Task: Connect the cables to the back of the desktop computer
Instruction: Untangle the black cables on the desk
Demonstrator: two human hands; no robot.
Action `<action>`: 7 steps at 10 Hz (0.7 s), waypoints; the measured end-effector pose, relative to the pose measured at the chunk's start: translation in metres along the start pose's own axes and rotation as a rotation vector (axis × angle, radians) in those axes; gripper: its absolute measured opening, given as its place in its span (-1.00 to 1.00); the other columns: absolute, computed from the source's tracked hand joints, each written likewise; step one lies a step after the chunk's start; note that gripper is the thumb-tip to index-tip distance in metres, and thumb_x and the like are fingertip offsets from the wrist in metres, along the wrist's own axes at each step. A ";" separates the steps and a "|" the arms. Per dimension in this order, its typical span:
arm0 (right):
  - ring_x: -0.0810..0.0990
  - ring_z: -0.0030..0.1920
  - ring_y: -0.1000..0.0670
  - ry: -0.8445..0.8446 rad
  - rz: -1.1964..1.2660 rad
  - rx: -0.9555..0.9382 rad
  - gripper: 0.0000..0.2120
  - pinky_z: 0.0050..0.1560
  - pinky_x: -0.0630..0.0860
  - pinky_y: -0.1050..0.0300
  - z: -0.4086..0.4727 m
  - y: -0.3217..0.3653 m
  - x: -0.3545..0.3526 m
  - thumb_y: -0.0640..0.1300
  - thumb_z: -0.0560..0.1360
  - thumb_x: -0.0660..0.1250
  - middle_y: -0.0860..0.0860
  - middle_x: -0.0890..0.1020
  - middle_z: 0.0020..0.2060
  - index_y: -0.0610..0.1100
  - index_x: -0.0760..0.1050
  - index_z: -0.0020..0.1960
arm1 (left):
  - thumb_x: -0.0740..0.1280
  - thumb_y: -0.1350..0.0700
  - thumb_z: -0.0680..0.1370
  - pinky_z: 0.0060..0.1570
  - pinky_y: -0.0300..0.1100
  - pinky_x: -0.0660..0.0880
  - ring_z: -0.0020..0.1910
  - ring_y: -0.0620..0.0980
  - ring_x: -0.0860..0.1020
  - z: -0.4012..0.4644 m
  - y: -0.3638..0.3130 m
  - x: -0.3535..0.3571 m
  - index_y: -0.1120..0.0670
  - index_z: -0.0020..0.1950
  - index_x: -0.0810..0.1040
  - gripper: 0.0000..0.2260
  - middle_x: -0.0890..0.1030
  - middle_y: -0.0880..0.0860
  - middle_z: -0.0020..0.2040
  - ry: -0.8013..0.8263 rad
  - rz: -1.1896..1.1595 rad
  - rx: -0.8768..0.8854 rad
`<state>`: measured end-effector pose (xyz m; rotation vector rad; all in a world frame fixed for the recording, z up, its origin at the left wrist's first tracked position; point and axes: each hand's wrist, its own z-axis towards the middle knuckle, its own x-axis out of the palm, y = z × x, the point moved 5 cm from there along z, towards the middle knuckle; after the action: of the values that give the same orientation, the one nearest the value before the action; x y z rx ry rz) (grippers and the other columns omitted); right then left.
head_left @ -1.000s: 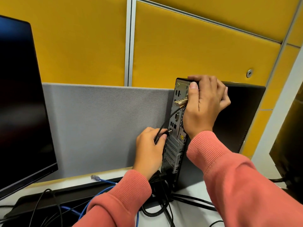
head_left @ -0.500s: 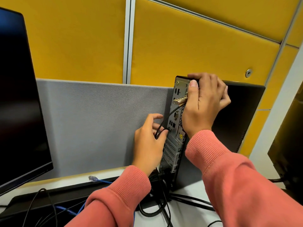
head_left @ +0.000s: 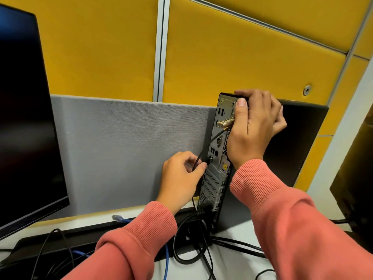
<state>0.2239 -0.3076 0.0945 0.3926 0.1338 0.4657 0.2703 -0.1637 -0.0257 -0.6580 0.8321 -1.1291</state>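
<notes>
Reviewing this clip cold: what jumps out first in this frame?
Two hands in salmon sleeves work at the rear panel of an upright desktop computer, right of centre. The right hand grips the tower's top rear corner, while the left hand pinches a black cable against the ports midway down. Bright yellow wall panels fill the background, and a dark monitor stands far left.

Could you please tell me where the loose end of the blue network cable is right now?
The blue network cable's plug lies unplugged on the desk, lower centre-left of the head view, just left of the left sleeve and below the grey partition.
</notes>
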 end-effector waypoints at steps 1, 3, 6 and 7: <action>0.38 0.30 0.08 -0.005 0.003 -0.001 -0.80 0.39 0.17 -0.28 0.000 0.000 0.000 -0.07 0.64 0.13 0.14 0.52 0.03 0.05 0.54 0.09 | 0.52 0.10 0.50 -0.27 -0.35 0.40 -0.28 -0.14 0.51 0.001 -0.003 0.000 0.01 -0.20 0.65 -0.90 0.58 -0.05 -0.27 -0.019 0.014 0.031; 0.38 0.30 0.08 -0.015 0.008 -0.003 -0.80 0.38 0.18 -0.29 0.000 -0.001 0.001 -0.07 0.64 0.14 0.15 0.53 0.03 0.05 0.54 0.08 | 0.51 0.12 0.51 -0.27 -0.37 0.36 -0.25 -0.12 0.50 0.009 -0.008 0.001 0.02 -0.20 0.63 -0.88 0.54 -0.07 -0.25 -0.025 0.101 0.096; 0.38 0.31 0.08 -0.021 0.001 -0.007 -0.79 0.40 0.16 -0.27 0.000 -0.001 0.002 -0.06 0.63 0.13 0.14 0.53 0.04 0.04 0.54 0.07 | 0.50 0.12 0.52 -0.24 -0.28 0.41 -0.25 -0.11 0.49 0.008 -0.009 0.007 0.05 -0.22 0.60 -0.85 0.51 -0.08 -0.26 -0.022 0.117 0.103; 0.38 0.31 0.08 -0.026 -0.005 -0.007 -0.80 0.40 0.17 -0.27 0.000 -0.002 0.002 -0.06 0.63 0.12 0.14 0.53 0.04 0.04 0.53 0.07 | 0.50 0.12 0.53 -0.25 -0.28 0.40 -0.26 -0.11 0.48 0.007 -0.009 0.008 0.05 -0.22 0.60 -0.84 0.49 -0.09 -0.27 -0.027 0.120 0.116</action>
<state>0.2268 -0.3083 0.0933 0.3909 0.1082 0.4560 0.2731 -0.1736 -0.0160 -0.5190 0.7672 -1.0491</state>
